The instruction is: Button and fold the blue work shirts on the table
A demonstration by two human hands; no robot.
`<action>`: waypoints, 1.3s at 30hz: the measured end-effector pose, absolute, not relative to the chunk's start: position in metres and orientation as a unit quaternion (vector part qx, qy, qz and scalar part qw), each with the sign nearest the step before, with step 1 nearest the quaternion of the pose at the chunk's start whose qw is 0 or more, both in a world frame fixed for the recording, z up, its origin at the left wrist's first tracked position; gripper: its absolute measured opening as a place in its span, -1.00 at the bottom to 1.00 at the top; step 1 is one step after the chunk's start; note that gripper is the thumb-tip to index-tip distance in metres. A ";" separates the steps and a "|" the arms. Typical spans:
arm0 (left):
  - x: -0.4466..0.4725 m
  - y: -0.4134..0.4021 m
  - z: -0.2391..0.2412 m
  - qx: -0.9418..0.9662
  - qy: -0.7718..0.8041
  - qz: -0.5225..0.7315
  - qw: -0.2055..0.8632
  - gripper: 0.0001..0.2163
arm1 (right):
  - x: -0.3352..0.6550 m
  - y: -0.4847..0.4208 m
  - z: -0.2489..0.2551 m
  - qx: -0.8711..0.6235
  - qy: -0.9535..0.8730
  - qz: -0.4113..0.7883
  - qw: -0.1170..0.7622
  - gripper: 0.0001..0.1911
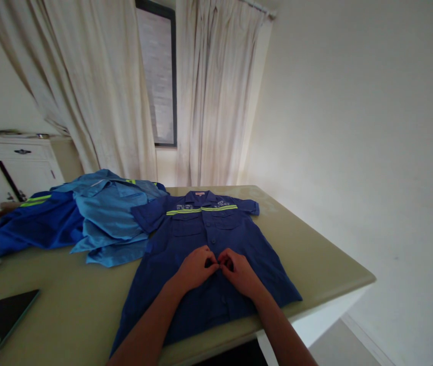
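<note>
A dark blue short-sleeved work shirt (185, 244) lies spread out, front up, with its collar at the far end. A yellow-green reflective stripe crosses its chest, with pale lettering above the stripe. Over the button placket, my left hand (198, 267) pinches the shirt front with thumb and fingers. Close against it, my right hand (235, 267) pinches the same spot from the other side. The fingertips of both hands nearly touch and hide whatever button or cloth edge is between them. Buttons show on the placket farther up.
Light blue and bright blue work shirts (105, 218) are heaped at the left on the pale green table (308, 254). A dark flat object (6, 317) lies at the near left. Behind are curtains (216, 101) and a white cabinet (29, 162); a wall stands at the right.
</note>
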State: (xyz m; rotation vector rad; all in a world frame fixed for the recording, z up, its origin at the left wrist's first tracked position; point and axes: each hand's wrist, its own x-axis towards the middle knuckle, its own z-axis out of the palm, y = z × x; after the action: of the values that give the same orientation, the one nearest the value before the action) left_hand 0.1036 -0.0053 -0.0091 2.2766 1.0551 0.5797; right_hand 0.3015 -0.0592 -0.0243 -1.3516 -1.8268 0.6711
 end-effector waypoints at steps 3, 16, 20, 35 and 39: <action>0.105 0.000 -0.013 0.847 0.384 0.217 0.297 -0.93 | 0.301 -0.059 -0.025 -0.530 -0.715 0.259 0.376 -0.78; 0.107 -0.004 -0.010 0.841 0.439 0.171 0.265 -0.89 | 0.299 -0.059 -0.021 -0.560 -0.732 0.188 0.340 -0.86; 0.108 -0.005 -0.012 0.847 0.434 0.189 0.241 -0.89 | 0.300 -0.059 -0.023 -0.554 -0.737 0.187 0.339 -0.86; 0.106 -0.001 -0.009 0.847 0.428 0.169 0.265 -0.87 | 0.297 -0.060 -0.022 -0.555 -0.731 0.193 0.347 -0.79; 0.106 -0.002 -0.007 0.835 0.447 0.160 0.277 -0.88 | 0.298 -0.060 -0.021 -0.547 -0.735 0.196 0.351 -0.78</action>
State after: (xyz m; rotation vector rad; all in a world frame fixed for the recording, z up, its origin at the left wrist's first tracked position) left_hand 0.1064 -0.0019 -0.0066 2.2426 1.2005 0.4282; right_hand 0.2975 -0.0600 -0.0213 -1.4164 -1.9024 0.5068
